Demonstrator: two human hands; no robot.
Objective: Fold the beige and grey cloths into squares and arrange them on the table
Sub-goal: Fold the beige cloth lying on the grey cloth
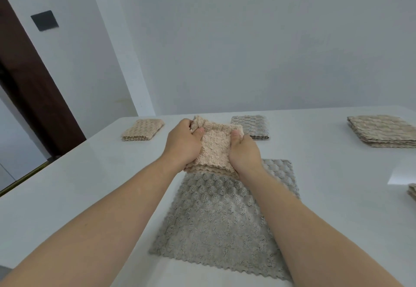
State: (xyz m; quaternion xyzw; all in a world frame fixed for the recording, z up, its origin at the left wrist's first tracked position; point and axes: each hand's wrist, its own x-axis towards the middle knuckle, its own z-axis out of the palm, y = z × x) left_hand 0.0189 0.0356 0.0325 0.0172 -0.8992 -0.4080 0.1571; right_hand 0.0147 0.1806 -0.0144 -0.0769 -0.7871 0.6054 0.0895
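The white tabletop [326, 174] carried everything. Nearest lay the grey cloth [213, 219], spread flat and not yet folded. A folded stack [382, 131] sat far right, a grey square [252, 126] at the far middle and a beige square [143, 130] far left, all well apart. The beige cloth [216, 147], already in layers, was held just above the grey cloth's far edge. The left hand [182, 142] and right hand [244, 153] gripped its sides, thumbs on top and fingers curled beneath.

To finish this fold well, the layered edges probably needed lining up flush and the top pressing flat before the cloth was set beside the other squares. No brand, label or writing was readable.
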